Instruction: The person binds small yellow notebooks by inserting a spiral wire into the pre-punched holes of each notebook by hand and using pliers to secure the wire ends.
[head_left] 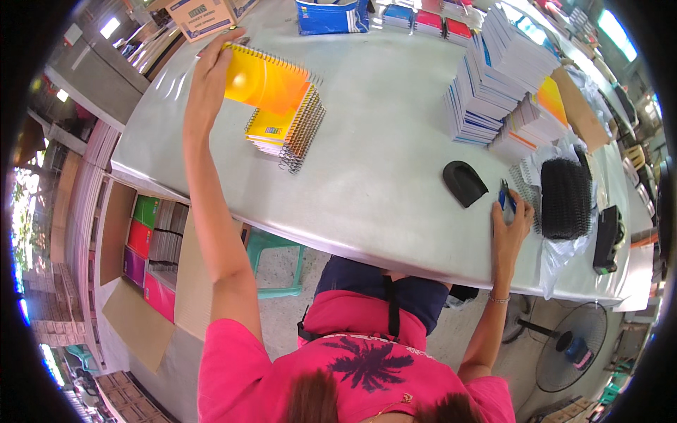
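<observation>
My left hand [209,74] is closed on the left end of a yellow-orange spiral notebook [257,79]. That notebook lies over one corner of a stack of similar spiral notebooks [271,130], whose wire coils point to the right. Near the table's front edge, my right hand [513,224] is wrapped round small blue-handled pliers [503,195] with the tip pointing away from me. A black curved pad-like piece [465,183] rests just left of the pliers. To the right of that hand sits a bundle of black wire coils [565,197] on white plastic wrap.
Tall stacks of unbound booklets [486,88] stand at the table's right. A blue pouch-like package [331,17] and a cardboard box [201,15] are at the far side. An open carton of notebooks [113,233] is at lower left, beside a green stool [278,264]. A fan [571,345] stands at lower right.
</observation>
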Motion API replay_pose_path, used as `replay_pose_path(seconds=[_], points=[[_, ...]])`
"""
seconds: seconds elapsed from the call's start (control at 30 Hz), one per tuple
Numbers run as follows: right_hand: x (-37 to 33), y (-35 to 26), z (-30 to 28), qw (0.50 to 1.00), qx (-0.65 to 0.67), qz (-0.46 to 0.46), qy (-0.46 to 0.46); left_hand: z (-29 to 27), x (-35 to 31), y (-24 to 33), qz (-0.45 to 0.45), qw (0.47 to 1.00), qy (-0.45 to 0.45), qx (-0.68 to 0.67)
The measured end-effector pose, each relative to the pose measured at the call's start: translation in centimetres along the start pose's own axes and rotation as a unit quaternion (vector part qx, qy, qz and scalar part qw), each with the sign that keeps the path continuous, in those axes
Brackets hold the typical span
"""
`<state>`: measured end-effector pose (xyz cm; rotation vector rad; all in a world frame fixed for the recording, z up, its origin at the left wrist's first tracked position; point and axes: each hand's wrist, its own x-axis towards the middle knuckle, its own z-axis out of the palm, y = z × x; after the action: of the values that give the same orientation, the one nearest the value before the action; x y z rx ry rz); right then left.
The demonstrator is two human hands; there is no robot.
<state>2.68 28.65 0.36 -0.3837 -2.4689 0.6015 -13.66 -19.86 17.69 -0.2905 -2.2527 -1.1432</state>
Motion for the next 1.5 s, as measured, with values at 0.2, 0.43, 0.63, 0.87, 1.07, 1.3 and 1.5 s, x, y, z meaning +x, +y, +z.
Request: replay_pose_path(seconds=[0.2, 0.43, 0.63, 0.87, 1.07, 1.3, 1.5], points=[[-0.4, -0.8, 0.1, 1.000, -0.017, -0.007, -0.012, 3.0, 4.5, -3.2, 0.075, 0.979, -0.147, 0.119], [-0.3, -1.6, -0.5, 1.000, -0.008, 0.001, -0.027, 7.8, 3.1, -6.1, 0.064, 0.926, -0.326, 0.181], [-0.6, -1.4, -0.5, 0.999, -0.023, -0.004, -0.024, 7.0, -1.7, -4.4, 0.000, 0.901, -0.291, 0.321], [-0.8, -1.5, -0.5, 1.000, -0.021, -0.011, -0.018, 5.1, -2.6, -5.7, -0.015, 0.918, -0.315, 0.239], [-0.5, -1.2, -0.5, 1.000, -0.022, -0.013, -0.012, 6.3, -2.9, -5.1, -0.057, 0.903, -0.290, 0.312], [-0.5, -1.6, -0.7, 1.000, -0.013, -0.007, -0.017, 6.7, -3.0, -5.4, -0.116, 0.874, -0.324, 0.344], [-0.6, -1.5, -0.5, 1.000, -0.018, -0.009, -0.014, 7.3, -2.6, -5.2, -0.124, 0.873, -0.317, 0.349]])
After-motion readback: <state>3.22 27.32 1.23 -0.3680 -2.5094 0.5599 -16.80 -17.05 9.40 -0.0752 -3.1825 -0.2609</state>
